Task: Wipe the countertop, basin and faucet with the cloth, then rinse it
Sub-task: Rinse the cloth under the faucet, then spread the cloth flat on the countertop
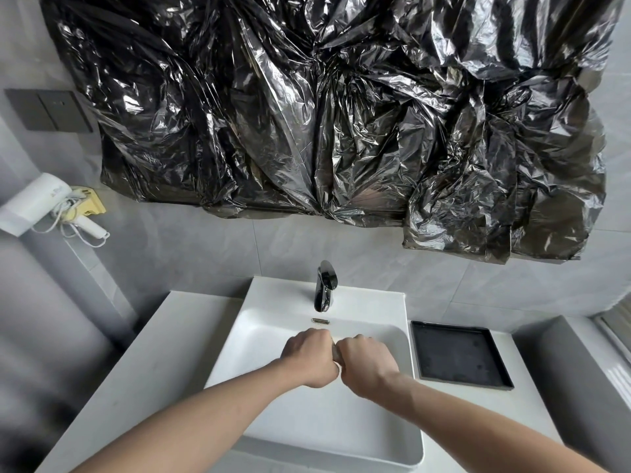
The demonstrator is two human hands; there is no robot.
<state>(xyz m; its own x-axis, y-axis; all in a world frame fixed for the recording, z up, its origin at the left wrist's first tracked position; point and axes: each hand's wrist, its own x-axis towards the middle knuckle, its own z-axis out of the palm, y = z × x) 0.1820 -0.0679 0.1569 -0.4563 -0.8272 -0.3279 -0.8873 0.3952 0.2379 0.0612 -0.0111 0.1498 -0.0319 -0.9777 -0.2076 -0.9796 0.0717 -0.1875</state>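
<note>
Both my hands are fisted side by side over the white basin (239, 339), knuckles touching. My left hand (309, 356) and my right hand (367, 365) are shut on a pale cloth (336, 353), of which only small slivers show between the fists. The dark chrome faucet (324, 288) stands upright on the basin's back ledge, just beyond my hands. No water stream is visible from it. The white countertop (143, 363) runs along both sides of the basin.
A black square tray (459, 356) lies on the counter right of the basin. A white hair dryer (37, 203) hangs on the left wall below a dark switch plate (47, 109). Crumpled black plastic sheeting (341, 114) covers the wall above.
</note>
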